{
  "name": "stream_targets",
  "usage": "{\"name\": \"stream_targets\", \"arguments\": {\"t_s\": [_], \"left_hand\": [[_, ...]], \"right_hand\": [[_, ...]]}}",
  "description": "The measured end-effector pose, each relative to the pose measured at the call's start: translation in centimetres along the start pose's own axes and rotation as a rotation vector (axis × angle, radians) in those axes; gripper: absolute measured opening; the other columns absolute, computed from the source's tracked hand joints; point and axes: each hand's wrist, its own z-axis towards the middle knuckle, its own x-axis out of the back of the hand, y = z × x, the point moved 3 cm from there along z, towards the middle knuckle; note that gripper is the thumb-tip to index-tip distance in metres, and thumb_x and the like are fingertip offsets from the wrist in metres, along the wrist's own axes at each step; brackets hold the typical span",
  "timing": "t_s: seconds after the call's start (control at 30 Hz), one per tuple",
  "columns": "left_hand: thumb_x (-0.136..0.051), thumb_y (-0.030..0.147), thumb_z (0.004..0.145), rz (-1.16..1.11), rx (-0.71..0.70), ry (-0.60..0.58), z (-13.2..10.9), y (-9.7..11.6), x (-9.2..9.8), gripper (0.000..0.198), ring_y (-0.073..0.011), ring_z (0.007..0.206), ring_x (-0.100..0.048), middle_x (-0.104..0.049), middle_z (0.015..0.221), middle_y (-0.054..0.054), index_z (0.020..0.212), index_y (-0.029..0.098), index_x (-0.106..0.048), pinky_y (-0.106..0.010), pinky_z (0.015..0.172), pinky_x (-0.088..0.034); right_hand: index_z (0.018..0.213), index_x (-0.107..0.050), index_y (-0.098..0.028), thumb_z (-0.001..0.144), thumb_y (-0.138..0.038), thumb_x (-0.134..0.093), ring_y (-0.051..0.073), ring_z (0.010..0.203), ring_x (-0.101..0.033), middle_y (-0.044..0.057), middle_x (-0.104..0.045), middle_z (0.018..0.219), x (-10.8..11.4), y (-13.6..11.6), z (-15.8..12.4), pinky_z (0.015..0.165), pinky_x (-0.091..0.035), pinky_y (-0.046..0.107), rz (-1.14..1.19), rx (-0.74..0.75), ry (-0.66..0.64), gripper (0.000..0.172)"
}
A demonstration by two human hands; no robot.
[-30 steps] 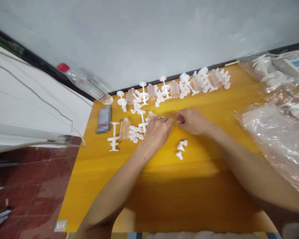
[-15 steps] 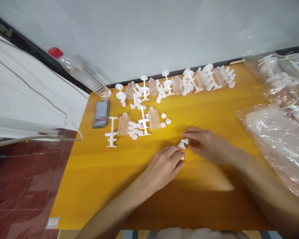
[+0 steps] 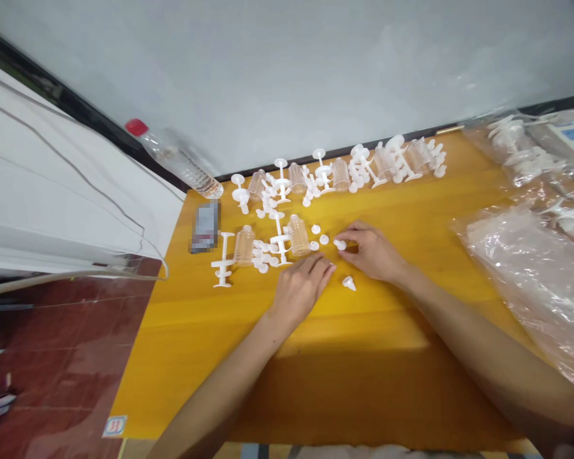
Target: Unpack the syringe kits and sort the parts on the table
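Observation:
My right hand (image 3: pixel 370 254) pinches a small white plastic nozzle (image 3: pixel 340 245) between thumb and forefinger, just above or on the table. My left hand (image 3: pixel 300 285) is closed with its fingers curled down close to the tabletop; what they hold, if anything, is hidden. Between and below the hands a cone-shaped white nozzle (image 3: pixel 349 283) lies on its own. Several small round white pieces, among them a white cap (image 3: pixel 324 240), lie left of my right fingertips. Beside them are a clear ribbed barrel (image 3: pixel 299 236) and a white plunger (image 3: pixel 280 239).
Another clear barrel (image 3: pixel 243 246) and white plunger (image 3: pixel 224 260) lie to the left. Several similar sets line the table's back edge. A red-capped bottle (image 3: pixel 182 162) and a blurred phone-like object (image 3: pixel 205 226) are at the back left. Clear plastic bags (image 3: pixel 521 255) cover the right side.
My right hand has moved up and left with a nozzle, towards the small round pieces. My left hand has shifted left and slightly up. One cone-shaped nozzle now lies uncovered. The camera view has shifted slightly.

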Motion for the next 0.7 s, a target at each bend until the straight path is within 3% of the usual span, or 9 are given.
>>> {"name": "stream_targets", "arguments": {"t_s": [0.13, 0.27, 0.4, 0.5, 0.6, 0.7], "left_hand": [[-0.062, 0.03, 0.103, 0.125, 0.011, 0.049, 0.4, -0.2, -0.9, 0.017, -0.0276, 0.106, -0.066, -0.074, 0.118, -0.01, 0.109, 0.024, -0.076, -0.044, 0.089, -0.051], [-0.059, 0.032, 0.104, 0.113, 0.114, 0.024, 1.4, -1.1, -1.2, 0.022, -0.0282, 0.101, -0.062, -0.071, 0.11, -0.011, 0.12, 0.028, -0.074, -0.044, 0.084, -0.046], [-0.059, 0.032, 0.104, 0.164, 0.124, 0.088, 1.1, -1.2, -0.4, 0.027, -0.0269, 0.095, -0.063, -0.072, 0.108, -0.012, 0.128, 0.025, -0.07, -0.042, 0.079, -0.045], [-0.063, 0.029, 0.102, 0.103, 0.074, 0.134, -0.8, -0.2, 0.8, 0.026, -0.0239, 0.089, -0.064, -0.072, 0.104, -0.011, 0.126, 0.021, -0.069, -0.04, 0.077, -0.048], [-0.062, 0.025, 0.102, -0.102, 0.061, 0.096, -3.2, 0.9, 1.5, 0.022, -0.0204, 0.084, -0.067, -0.072, 0.095, -0.007, 0.122, 0.02, -0.07, -0.037, 0.078, -0.055], [-0.062, 0.024, 0.102, -0.239, 0.082, 0.055, -4.5, 1.6, 1.4, 0.02, -0.0199, 0.087, -0.07, -0.073, 0.095, -0.007, 0.119, 0.021, -0.071, -0.035, 0.082, -0.06]], "right_hand": [[0.106, -0.078, -0.02, 0.092, -0.014, -0.066, 0.017, 0.086, -0.068, 0.006, -0.074, 0.098, -0.7, 0.3, 0.1, 0.084, -0.053, 0.03, 0.038, 0.037, -0.035, 0.02], [0.105, -0.079, -0.02, 0.094, -0.015, -0.066, 0.02, 0.093, -0.069, 0.007, -0.075, 0.098, -1.3, 0.4, 0.5, 0.087, -0.053, 0.032, 0.006, 0.071, -0.058, 0.018], [0.11, -0.077, -0.018, 0.095, -0.015, -0.065, 0.021, 0.097, -0.07, 0.009, -0.075, 0.104, -1.2, 0.0, 0.8, 0.09, -0.054, 0.034, 0.003, 0.05, -0.048, 0.019], [0.114, -0.073, -0.018, 0.096, -0.025, -0.068, 0.022, 0.089, -0.069, 0.009, -0.073, 0.101, 0.0, -1.1, -1.3, 0.083, -0.056, 0.035, -0.038, 0.045, -0.031, 0.02], [0.108, -0.07, -0.02, 0.096, -0.036, -0.07, 0.021, 0.079, -0.067, 0.008, -0.071, 0.095, 0.6, -2.4, -5.0, 0.074, -0.056, 0.036, -0.073, 0.045, -0.071, 0.02], [0.102, -0.068, -0.019, 0.099, -0.027, -0.063, 0.023, 0.084, -0.069, 0.01, -0.071, 0.099, 0.2, -3.2, -7.5, 0.077, -0.057, 0.037, -0.121, 0.083, -0.048, 0.01]]}}
